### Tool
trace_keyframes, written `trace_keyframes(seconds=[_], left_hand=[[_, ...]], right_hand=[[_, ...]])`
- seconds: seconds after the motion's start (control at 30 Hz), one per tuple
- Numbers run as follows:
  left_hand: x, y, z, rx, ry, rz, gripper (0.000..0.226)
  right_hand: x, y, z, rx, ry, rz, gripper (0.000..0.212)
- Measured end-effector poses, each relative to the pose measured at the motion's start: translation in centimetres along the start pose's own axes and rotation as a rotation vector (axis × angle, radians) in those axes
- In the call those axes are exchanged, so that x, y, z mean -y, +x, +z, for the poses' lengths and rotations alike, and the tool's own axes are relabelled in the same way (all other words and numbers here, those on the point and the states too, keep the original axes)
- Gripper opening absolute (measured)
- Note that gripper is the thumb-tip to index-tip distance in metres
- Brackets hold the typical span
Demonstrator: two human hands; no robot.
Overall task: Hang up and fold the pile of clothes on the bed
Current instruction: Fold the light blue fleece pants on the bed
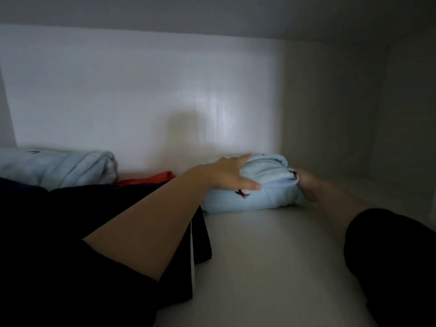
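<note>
Both of my hands are on one folded pale blue garment [266,199], which sits on the white shelf [271,256] near the back wall [141,102], toward the right side. It is folded into a thick bundle with several layers showing at its right end, and I count two small red and dark printed marks on it.

My left hand [226,175] lies flat on top of it, fingers straight and pressing down, thumb stretched out along the front. My right hand [309,187] is against the bundle's right end. Its fingers are hidden by the cloth and the dim light, so I cannot tell whether they are grasping or loose. A black sleeve [389,256] covers that forearm. My left forearm is bare.

To the left there are three more things: a second pale blue bundle [54,168] at the back, one orange-red cloth [151,179] just beside it, and one dark stack of clothes [70,232] in front, under my left arm. The dark stack touches the left edge of the garment I am handling.
</note>
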State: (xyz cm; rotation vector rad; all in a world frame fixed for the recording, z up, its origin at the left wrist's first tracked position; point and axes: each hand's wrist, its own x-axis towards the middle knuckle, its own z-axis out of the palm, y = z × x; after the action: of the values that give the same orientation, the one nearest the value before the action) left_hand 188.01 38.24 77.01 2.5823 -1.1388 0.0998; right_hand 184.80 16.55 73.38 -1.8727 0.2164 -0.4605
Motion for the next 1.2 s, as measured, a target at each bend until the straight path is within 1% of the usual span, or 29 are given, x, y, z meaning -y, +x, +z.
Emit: trace_keyframes(seconds=[0.03, 0.07, 0.13, 0.23, 0.33, 0.4, 0.47, 0.53, 0.57, 0.6, 0.63, 0.67, 0.7, 0.73, 0.77, 0.8, 0.83, 0.87, 0.9, 0.97, 1.07, 1.13, 1.2], left_hand=[[0.4, -0.1, -0.1, -0.008, 0.069, -0.023, 0.107], [0.8, -0.3, -0.1, -0.025, 0.136, -0.043, 0.114], [1.6, -0.6, -0.3, -0.054, 0.227, -0.09, 0.12], [2.6, -0.4, -0.2, -0.018, 0.15, -0.142, 0.12], [3.1, -0.2, -0.4, -0.087, 0.133, -0.152, 0.113], [2.9, -0.2, -0.1, -0.114, 0.209, -0.173, 0.112], [2.8, 0.0, 0.7, -0.104, 0.348, -0.188, 0.117], [3.1, 0.2, 1.6, -0.094, 0.475, -0.18, 0.122], [3.3, 0.3, 1.9, -0.095, 0.502, -0.174, 0.123], [3.5, 0.4, 2.0, -0.096, 0.508, -0.171, 0.125], [3.6, 0.4, 2.0, -0.095, 0.502, -0.168, 0.126], [3.6, 0.4, 2.0, -0.091, 0.49, -0.165, 0.127], [3.6, 0.4, 2.0, -0.084, 0.471, -0.164, 0.13], [3.6, 0.4, 2.0, -0.072, 0.441, -0.171, 0.133], [3.6, 0.4, 1.9, -0.061, 0.404, -0.185, 0.137], [3.6, 0.5, 2.0, -0.051, 0.372, -0.203, 0.141], [3.5, 0.7, 2.1, -0.042, 0.357, -0.219, 0.142], [3.4, 0.8, 2.2, -0.041, 0.361, -0.227, 0.14], [3.3, 0.8, 2.2, -0.053, 0.375, -0.227, 0.134], [3.1, 0.9, 2.3, -0.113, 0.41, -0.205, 0.118], [2.3, -0.1, 2.6, -0.184, 0.465, -0.218, 0.107], [1.4, -1.5, 2.7, -0.2, 0.547, -0.257, 0.097], [0.3, -3.6, 2.4, -0.188, 0.632, -0.287, 0.081]], right_hand=[[0.2, -0.1, 0.1, -0.004, 0.027, -0.002, 0.036], [0.6, -0.7, 0.2, 0.027, 0.039, 0.019, 0.036], [1.4, -1.3, 0.5, 0.051, 0.083, 0.011, 0.036], [1.8, -1.2, 1.4, 0.109, 0.116, 0.007, 0.029], [2.0, -1.0, 2.6, 0.111, 0.174, 0.063, 0.028], [1.7, -0.7, 3.0, 0.106, 0.054, 0.035, 0.025], [1.5, -0.2, 3.3, 0.089, -0.138, -0.013, 0.035], [1.8, 0.3, 3.2, 0.059, -0.262, -0.043, 0.036], [2.4, 0.7, 2.9, 0.021, -0.305, -0.049, 0.036], [3.4, 1.4, 2.6, -0.082, -0.34, -0.049, 0.036], [4.7, 1.7, 2.4, -0.212, -0.382, -0.1, 0.036], [5.7, 1.8, 2.5, -0.315, -0.39, -0.193, 0.035], [6.2, 1.9, 3.2, -0.361, -0.389, -0.298, 0.036], [6.2, 1.4, 4.2, -0.338, -0.465, -0.406, 0.037], [5.7, 1.0, 5.5, -0.248, -0.588, -0.486, 0.038], [4.7, 0.5, 6.9, -0.121, -0.738, -0.498, 0.039], [3.6, 0.4, 8.0, -0.018, -0.869, -0.47, 0.041], [2.7, 0.4, 8.4, 0.033, -0.956, -0.448, 0.042], [2.3, 0.5, 8.4, 0.052, -0.982, -0.422, 0.043], [2.2, 1.0, 7.9, 0.049, -0.947, -0.442, 0.044], [2.3, 0.6, 7.4, 0.062, -0.935, -0.475, 0.043], [2.4, -0.8, 7.1, 0.063, -0.947, -0.46, 0.042], [2.9, -2.8, 6.8, 0.061, -0.963, -0.441, 0.044]])
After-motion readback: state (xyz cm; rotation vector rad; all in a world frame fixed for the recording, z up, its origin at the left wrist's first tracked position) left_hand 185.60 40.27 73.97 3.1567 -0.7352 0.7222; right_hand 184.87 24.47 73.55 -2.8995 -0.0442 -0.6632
